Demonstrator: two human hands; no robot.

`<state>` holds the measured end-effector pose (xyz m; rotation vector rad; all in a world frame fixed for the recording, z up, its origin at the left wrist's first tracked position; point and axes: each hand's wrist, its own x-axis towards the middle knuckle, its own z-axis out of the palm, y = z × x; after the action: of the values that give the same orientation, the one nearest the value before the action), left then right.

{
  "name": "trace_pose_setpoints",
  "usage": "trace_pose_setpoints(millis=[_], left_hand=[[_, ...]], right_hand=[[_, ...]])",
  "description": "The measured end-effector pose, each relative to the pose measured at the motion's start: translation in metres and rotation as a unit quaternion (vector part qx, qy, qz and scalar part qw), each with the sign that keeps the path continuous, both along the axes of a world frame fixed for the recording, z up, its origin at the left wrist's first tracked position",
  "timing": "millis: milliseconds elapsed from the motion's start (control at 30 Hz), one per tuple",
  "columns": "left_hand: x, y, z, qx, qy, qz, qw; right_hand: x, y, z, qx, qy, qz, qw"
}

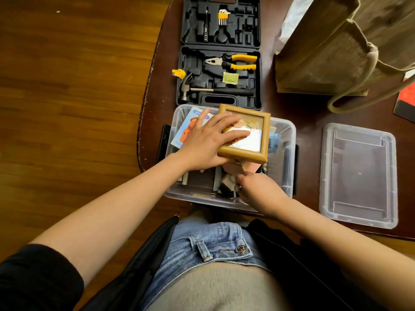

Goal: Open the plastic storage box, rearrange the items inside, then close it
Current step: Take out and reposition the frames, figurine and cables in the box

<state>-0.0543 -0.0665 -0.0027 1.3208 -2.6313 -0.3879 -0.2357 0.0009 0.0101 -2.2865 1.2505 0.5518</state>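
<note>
— Nearest us, our right hand dips into the near right corner of the clear storage box, fingers curled down among small clutter. We cannot tell whether it pinches anything.

— And our left hand?

— Farther in, it lies across the wooden picture frame, fingers stretched over the glass, thumb tucked under the near edge, holding it tilted above the contents. A blue-and-orange packet stands behind it at the box's far left.

— So which way to go?

— The frame sits beyond and left of our right hand, so we judge the left hand best placed to settle it flat. The lid waits on the table to the right, nearer our right hand. Beyond lies the open tool case.
</note>
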Motion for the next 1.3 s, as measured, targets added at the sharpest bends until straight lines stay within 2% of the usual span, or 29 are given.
trace_pose_setpoints(millis=[100, 300, 500, 1100, 1300], left_hand=[[0.0, 0.0, 0.0, 0.005, 0.001, 0.001, 1.0], [0.0, -0.001, 0.0, 0.013, -0.01, -0.004, 1.0], [0.0, -0.001, 0.001, 0.016, -0.016, -0.008, 1.0], [0.004, -0.003, -0.001, 0.011, -0.006, -0.024, 1.0], [0.004, -0.004, -0.001, 0.013, -0.006, -0.029, 0.999]], right_hand=[[-0.019, 0.003, -0.006, -0.001, 0.083, 0.019, 0.996], [-0.034, -0.012, -0.03, 0.073, 0.153, 0.055, 0.984], [-0.028, -0.015, -0.052, 0.118, 0.167, 0.038, 0.978], [-0.02, -0.007, -0.048, 0.022, 0.205, -0.052, 0.977], [-0.029, -0.009, -0.046, 0.074, 0.137, -0.037, 0.987]])
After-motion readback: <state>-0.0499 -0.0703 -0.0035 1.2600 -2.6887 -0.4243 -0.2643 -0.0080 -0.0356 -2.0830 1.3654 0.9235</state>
